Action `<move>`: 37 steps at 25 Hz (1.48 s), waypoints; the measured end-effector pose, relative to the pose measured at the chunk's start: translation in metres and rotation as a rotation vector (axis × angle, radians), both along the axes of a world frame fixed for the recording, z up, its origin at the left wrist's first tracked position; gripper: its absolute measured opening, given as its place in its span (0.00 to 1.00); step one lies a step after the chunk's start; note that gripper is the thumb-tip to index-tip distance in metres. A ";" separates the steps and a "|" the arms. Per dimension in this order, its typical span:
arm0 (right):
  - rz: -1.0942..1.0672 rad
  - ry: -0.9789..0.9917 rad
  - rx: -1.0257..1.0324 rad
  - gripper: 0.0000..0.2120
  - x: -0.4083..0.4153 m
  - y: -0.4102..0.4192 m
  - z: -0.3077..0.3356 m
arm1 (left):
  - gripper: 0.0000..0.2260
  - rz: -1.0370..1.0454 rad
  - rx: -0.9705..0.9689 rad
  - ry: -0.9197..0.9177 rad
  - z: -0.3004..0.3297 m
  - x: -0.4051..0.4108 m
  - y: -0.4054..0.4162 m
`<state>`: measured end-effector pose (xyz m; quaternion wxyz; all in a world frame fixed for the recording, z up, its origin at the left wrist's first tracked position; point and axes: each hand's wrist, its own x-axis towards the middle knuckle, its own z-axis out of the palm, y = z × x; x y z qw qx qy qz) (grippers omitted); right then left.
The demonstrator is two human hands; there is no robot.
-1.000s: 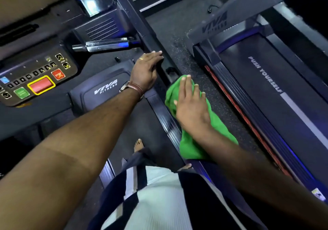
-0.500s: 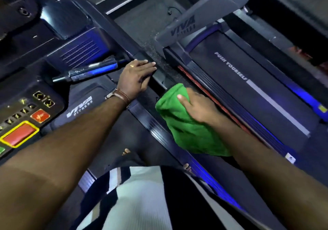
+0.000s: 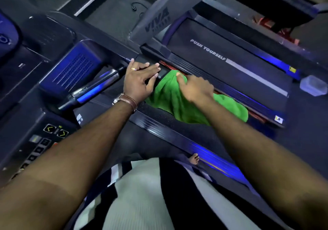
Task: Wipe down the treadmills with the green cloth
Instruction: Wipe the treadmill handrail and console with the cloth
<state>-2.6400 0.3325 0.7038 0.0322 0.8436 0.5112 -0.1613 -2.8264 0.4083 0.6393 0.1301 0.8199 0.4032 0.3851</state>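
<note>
"PUSH YOURSELF" runs along the neighbouring treadmill's belt; "VIVA" marks its grey upright.

You have just one camera, up on your head. It looks forward and down past your arms, close over the near treadmill's side rail, with the next treadmill's belt farther off.

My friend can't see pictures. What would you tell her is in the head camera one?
Seen from above, a person's right hand grips a green cloth in the gap between two dark treadmills, while the left hand rests flat on the nearer treadmill's frame. The farther treadmill's belt reads "PUSH YOURSELF", and blue light glints off the side rails.
</note>
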 end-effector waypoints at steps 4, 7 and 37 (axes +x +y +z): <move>0.335 -0.411 0.254 0.27 -0.045 -0.019 -0.032 | 0.06 -0.051 0.014 -0.030 0.008 -0.007 0.014; 0.648 -0.474 0.316 0.31 -0.011 -0.058 -0.049 | 0.09 -0.006 0.037 0.020 0.011 -0.025 0.035; 0.475 0.164 0.048 0.28 -0.044 0.072 -0.001 | 0.13 0.155 -0.174 0.228 0.034 -0.071 0.034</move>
